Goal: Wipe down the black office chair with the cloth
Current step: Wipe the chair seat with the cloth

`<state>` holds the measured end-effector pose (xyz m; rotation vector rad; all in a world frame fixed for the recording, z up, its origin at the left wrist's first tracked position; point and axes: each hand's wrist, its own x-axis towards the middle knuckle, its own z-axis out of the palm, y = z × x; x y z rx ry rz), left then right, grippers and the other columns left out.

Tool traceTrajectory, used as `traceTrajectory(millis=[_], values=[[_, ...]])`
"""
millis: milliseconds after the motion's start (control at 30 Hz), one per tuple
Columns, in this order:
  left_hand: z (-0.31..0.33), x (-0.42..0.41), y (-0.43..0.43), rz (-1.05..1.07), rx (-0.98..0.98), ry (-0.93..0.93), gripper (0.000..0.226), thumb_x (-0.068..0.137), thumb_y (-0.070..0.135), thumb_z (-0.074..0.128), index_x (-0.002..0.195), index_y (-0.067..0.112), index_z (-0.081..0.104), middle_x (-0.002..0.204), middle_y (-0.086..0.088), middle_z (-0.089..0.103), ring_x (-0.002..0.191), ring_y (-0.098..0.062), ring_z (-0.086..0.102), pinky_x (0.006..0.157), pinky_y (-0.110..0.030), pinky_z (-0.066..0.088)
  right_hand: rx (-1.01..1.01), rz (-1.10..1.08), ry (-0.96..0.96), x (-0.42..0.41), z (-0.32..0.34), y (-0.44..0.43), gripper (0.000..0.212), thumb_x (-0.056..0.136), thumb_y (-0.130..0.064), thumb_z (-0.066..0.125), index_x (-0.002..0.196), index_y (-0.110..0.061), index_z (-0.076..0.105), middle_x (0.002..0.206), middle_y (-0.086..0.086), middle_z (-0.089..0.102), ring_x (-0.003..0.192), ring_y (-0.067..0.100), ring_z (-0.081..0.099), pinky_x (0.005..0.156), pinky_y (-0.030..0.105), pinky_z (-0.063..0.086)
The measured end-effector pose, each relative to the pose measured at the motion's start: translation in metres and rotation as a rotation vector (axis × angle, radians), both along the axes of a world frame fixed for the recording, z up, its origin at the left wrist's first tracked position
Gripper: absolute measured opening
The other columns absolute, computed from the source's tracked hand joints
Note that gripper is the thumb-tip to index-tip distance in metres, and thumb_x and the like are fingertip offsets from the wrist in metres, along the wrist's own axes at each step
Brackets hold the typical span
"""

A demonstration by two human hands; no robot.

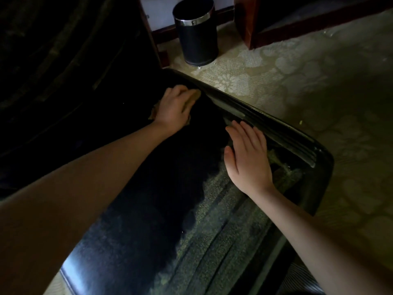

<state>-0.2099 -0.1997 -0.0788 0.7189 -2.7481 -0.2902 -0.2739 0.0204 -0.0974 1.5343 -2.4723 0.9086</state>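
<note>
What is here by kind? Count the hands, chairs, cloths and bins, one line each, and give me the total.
Hands: 2, left hand and right hand
Chairs: 1, the black office chair
Cloths: 1, the cloth under the left hand
Bins: 1, the black bin on the carpet
Total: 5

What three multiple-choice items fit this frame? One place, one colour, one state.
1. Where is the waste bin relative to the black office chair? A on it; B on the carpet beyond it; C hung from it.
2. Bin rim colour? A red; B blue; C silver.
3. State of the right hand? A flat, open on the chair; B fist; C gripping the bin.
Key: B, it stands on patterned carpet; C, shiny metal band; A, straight fingers lie on the chair while the left hand grips the cloth.
</note>
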Motion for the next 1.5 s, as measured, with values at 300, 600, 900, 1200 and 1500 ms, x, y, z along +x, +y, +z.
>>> traceTrajectory(millis=[300, 600, 900, 1200, 1500], values=[[0.003, -0.041, -0.010, 0.311, -0.006, -0.067, 0.037, 0.099, 0.020, 0.037, 0.132, 0.015, 0.052, 0.130, -0.013, 0.048, 0.114, -0.032, 0.041, 0.093, -0.029, 0.030, -0.033, -0.002, 0.047, -0.003, -0.002, -0.002, 0.045, 0.091, -0.025, 0.038, 0.122, 0.002, 0.057, 0.128, 0.019, 0.057, 0.123, 0.032, 0.050, 0.108, 0.043, 0.025], [-0.001, -0.044, 0.039, -0.066, 0.064, 0.041, 0.031, 0.092, 0.019, 0.049, 0.117, 0.010, 0.065, 0.111, -0.017, 0.061, 0.097, -0.037, 0.052, 0.082, -0.025, 0.032, -0.011, -0.028, 0.037, -0.002, 0.000, -0.004, 0.049, 0.088, -0.027, 0.038, 0.123, 0.003, 0.055, 0.129, 0.019, 0.056, 0.121, 0.032, 0.051, 0.109, 0.041, 0.023], [0.005, -0.041, 0.073, -0.356, 0.069, 0.014, 0.042, 0.081, 0.022, 0.043, 0.110, 0.006, 0.069, 0.099, -0.018, 0.065, 0.081, -0.038, 0.058, 0.075, -0.021, 0.032, -0.065, -0.028, 0.046, -0.002, 0.001, -0.005, 0.049, 0.086, -0.024, 0.040, 0.124, 0.004, 0.053, 0.121, 0.018, 0.060, 0.116, 0.030, 0.052, 0.107, 0.038, 0.023], [0.015, -0.036, 0.077, -0.378, 0.133, -0.100, 0.039, 0.087, 0.022, 0.044, 0.117, 0.010, 0.065, 0.106, -0.016, 0.063, 0.088, -0.034, 0.055, 0.084, -0.024, 0.034, -0.017, -0.208, 0.135, 0.004, 0.015, 0.009, 0.039, 0.082, -0.015, 0.044, 0.114, 0.001, 0.061, 0.115, 0.016, 0.064, 0.108, 0.033, 0.058, 0.098, 0.042, 0.033], [0.014, -0.032, 0.081, -0.444, 0.119, -0.039, 0.035, 0.090, 0.026, 0.047, 0.113, 0.009, 0.068, 0.103, -0.015, 0.064, 0.086, -0.036, 0.058, 0.081, -0.021, 0.031, 0.069, -0.373, 0.032, 0.038, 0.003, 0.044, 0.044, 0.086, -0.021, 0.037, 0.117, -0.001, 0.061, 0.121, 0.016, 0.062, 0.117, 0.036, 0.054, 0.101, 0.045, 0.027]])
